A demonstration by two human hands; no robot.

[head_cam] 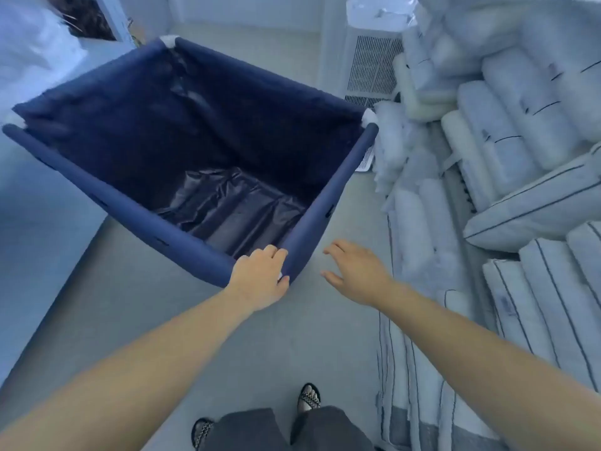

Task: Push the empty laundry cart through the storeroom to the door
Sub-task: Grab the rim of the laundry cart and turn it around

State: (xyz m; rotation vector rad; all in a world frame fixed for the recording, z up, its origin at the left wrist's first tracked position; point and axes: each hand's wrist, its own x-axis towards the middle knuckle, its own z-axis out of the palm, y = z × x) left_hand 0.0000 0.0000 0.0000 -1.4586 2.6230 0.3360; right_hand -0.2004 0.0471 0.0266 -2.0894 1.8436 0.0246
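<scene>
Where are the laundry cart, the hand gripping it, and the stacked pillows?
laundry cart (81, 177): head view, on the near left padded rim.
left hand (260, 276): head view, on the back of the hand at the cart's near corner.
stacked pillows (507, 125): head view, on a wrapped pillow in the right-side pile.

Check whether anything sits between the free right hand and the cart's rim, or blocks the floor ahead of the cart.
Nothing lies between the right hand and the laundry cart. The floor ahead looks open; stacked pillows crowd its right side. No door is visible.
</scene>
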